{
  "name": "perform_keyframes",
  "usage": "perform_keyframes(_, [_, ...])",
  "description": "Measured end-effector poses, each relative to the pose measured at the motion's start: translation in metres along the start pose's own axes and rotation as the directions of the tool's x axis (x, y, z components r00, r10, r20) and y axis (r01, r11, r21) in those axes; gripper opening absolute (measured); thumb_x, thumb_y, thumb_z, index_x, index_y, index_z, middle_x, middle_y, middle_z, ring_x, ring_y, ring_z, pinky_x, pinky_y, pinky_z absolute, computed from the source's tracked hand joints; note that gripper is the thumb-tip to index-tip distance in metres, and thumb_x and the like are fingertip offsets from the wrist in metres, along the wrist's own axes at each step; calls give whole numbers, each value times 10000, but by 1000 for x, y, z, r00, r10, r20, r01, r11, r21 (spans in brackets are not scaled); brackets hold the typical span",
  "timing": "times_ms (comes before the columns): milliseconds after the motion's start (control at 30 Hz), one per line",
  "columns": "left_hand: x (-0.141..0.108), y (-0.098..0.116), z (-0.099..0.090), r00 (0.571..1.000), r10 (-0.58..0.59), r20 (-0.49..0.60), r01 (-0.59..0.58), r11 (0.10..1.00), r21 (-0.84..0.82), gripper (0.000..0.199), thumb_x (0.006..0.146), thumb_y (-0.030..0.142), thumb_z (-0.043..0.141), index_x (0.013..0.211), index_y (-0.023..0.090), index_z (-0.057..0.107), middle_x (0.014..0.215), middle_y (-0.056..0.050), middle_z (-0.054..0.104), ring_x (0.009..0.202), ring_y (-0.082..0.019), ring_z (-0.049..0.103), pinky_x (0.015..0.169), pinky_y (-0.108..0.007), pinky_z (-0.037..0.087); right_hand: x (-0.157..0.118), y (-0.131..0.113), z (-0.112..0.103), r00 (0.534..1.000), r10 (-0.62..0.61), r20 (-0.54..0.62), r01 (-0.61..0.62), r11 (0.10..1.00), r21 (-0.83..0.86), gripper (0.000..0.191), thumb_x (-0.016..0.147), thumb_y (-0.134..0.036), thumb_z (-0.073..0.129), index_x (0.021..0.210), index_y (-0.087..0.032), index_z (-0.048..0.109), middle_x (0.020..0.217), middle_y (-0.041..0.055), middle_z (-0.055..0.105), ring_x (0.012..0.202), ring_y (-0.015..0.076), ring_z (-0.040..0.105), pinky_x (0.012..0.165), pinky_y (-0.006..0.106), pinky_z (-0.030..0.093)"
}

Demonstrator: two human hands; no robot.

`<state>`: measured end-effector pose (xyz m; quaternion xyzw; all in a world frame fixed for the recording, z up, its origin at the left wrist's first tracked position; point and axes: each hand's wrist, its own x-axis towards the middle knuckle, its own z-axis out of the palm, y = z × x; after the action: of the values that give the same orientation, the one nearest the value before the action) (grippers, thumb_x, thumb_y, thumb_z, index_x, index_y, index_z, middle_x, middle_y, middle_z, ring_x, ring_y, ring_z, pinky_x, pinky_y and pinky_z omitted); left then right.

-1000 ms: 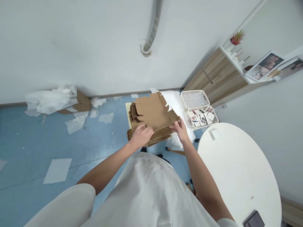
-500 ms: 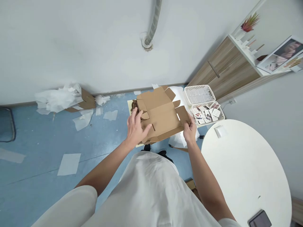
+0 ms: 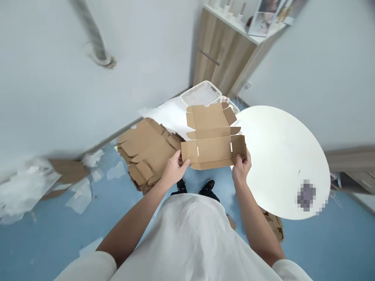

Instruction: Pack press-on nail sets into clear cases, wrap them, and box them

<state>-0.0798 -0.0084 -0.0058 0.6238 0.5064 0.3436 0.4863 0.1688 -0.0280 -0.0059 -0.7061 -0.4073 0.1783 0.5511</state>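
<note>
An unfolded brown cardboard box [image 3: 213, 148] is held up in front of me, its flaps and slots spread out. My left hand [image 3: 175, 168] pinches its lower left side panel between thumb and fingers. At the lower right corner, my right hand [image 3: 241, 168] grips the other side panel, which is bent upward. Just left of the held box, a stack of flattened cardboard boxes [image 3: 149, 146] lies lower down, close to my left hand.
A round white table [image 3: 281, 156] stands at the right. White baskets [image 3: 202, 93] sit near the wooden cabinet [image 3: 225, 43]. White wrapping sheets [image 3: 26, 187] and a carton [image 3: 68, 171] lie on the blue floor at left. More cardboard [image 3: 272, 224] is under the table.
The top box has been lifted off the stack and moved right, towards the table. My left hand has closed on its edge. The view has turned right.
</note>
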Motion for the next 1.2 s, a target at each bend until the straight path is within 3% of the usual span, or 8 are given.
perform_keyframes(200, [39, 22, 81, 976, 129, 173, -165, 962, 217, 299, 807, 235, 461, 1099, 188, 508, 901, -42, 637, 729, -141, 596, 636, -263, 486, 0, 44, -82, 959, 187, -214, -187, 982, 20, 433, 831, -408, 355, 1174, -181, 491, 1148, 84, 545, 1043, 198, 501, 878, 344, 400])
perform_keyframes(433, [72, 40, 199, 898, 245, 366, -373, 864, 338, 298, 780, 205, 464, 1067, 172, 538, 839, -44, 544, 704, -141, 535, 653, -285, 474, 4, 118, -191, 868, 398, -299, -420, 907, -13, 345, 798, -449, 383, 828, -161, 571, 870, 66, 584, 785, 173, 509, 682, 282, 417])
perform_keyframes(533, [86, 39, 246, 870, 220, 440, -395, 846, 357, 297, 773, 186, 453, 1053, 161, 548, 810, -41, 558, 691, -143, 534, 647, -287, 472, 12, 151, -232, 836, 483, -260, -505, 863, -23, 273, 771, -377, 391, 750, -167, 564, 802, 49, 574, 721, 165, 493, 628, 270, 401])
perform_keyframes(700, [102, 32, 307, 880, 141, 454, -340, 855, 392, 384, 741, 172, 473, 1121, 152, 524, 921, -67, 595, 669, -130, 544, 659, -293, 481, 25, 189, -272, 853, 509, -113, -520, 849, -94, 259, 700, -288, 398, 815, -168, 596, 762, 28, 596, 654, 161, 487, 612, 276, 385])
perform_keyframes(867, [111, 18, 342, 900, 24, 436, -225, 882, 415, 389, 725, 174, 489, 1110, 168, 540, 924, -51, 612, 629, -114, 554, 651, -289, 492, 28, 210, -282, 849, 528, -25, -528, 843, -109, 286, 702, -300, 402, 862, -176, 604, 777, 28, 612, 621, 157, 500, 614, 284, 390])
perform_keyframes(1067, [120, 3, 356, 926, -104, 363, -88, 875, 476, 437, 736, 249, 529, 1160, 146, 499, 940, -77, 615, 719, -142, 586, 713, -321, 495, 22, 227, -281, 812, 584, 15, -581, 810, -72, 366, 706, -346, 448, 993, -169, 592, 833, 39, 614, 663, 162, 534, 654, 305, 431])
perform_keyframes(1133, [118, 6, 357, 947, -45, 317, -139, 835, 532, 534, 743, 316, 540, 1229, 124, 428, 1076, -136, 567, 906, -200, 574, 779, -362, 474, 21, 231, -285, 806, 592, -16, -591, 802, -88, 508, 691, -384, 507, 1149, -165, 518, 946, 62, 596, 756, 177, 549, 693, 324, 444])
perform_keyframes(1200, [112, 14, 358, 949, 79, 304, -255, 759, 599, 656, 728, 401, 564, 1286, 125, 355, 1239, -184, 454, 1129, -274, 453, 879, -429, 409, 26, 235, -292, 810, 580, -86, -587, 801, -119, 670, 670, -434, 560, 1263, -159, 414, 1068, 100, 556, 884, 202, 539, 744, 349, 444])
